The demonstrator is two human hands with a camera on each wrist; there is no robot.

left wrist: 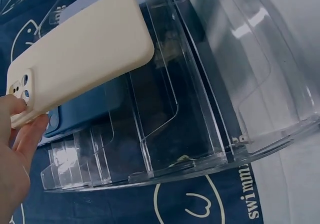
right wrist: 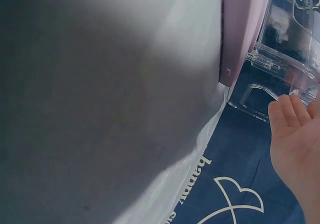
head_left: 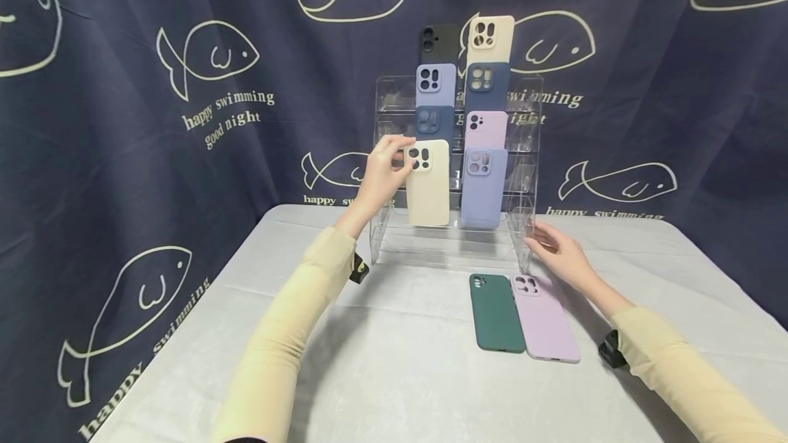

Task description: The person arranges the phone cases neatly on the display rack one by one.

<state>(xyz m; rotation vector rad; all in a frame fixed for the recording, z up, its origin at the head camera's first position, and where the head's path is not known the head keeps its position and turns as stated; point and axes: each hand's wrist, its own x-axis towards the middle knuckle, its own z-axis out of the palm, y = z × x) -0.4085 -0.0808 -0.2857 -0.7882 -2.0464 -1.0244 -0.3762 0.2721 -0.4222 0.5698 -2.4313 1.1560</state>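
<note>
My left hand (head_left: pixel 389 168) pinches a cream phone case (head_left: pixel 428 190) by its upper left edge, beside the camera cutouts. In the left wrist view the case (left wrist: pixel 85 48) stands out in front of a clear acrylic tiered stand (left wrist: pixel 170 83), overlapping a dark blue phone case (left wrist: pixel 95 106) behind it. My right hand (head_left: pixel 559 255) is at the lower right side of the stand (head_left: pixel 452 251). Its fingers (right wrist: pixel 287 111) look extended, with tips right at the clear plastic in the right wrist view. A green phone case (head_left: pixel 496 313) and a pink phone case (head_left: pixel 546 320) lie before the stand.
Two columns of cases lean on the tiers: black (head_left: pixel 444 46), lavender (head_left: pixel 437 93) and dark blue at left; cream (head_left: pixel 500 46), dark blue (head_left: pixel 492 91), pink (head_left: pixel 489 130) and lavender (head_left: pixel 484 193) at right. A patterned navy curtain (head_left: pixel 277 135) hangs behind the white-covered table (head_left: pixel 394 361).
</note>
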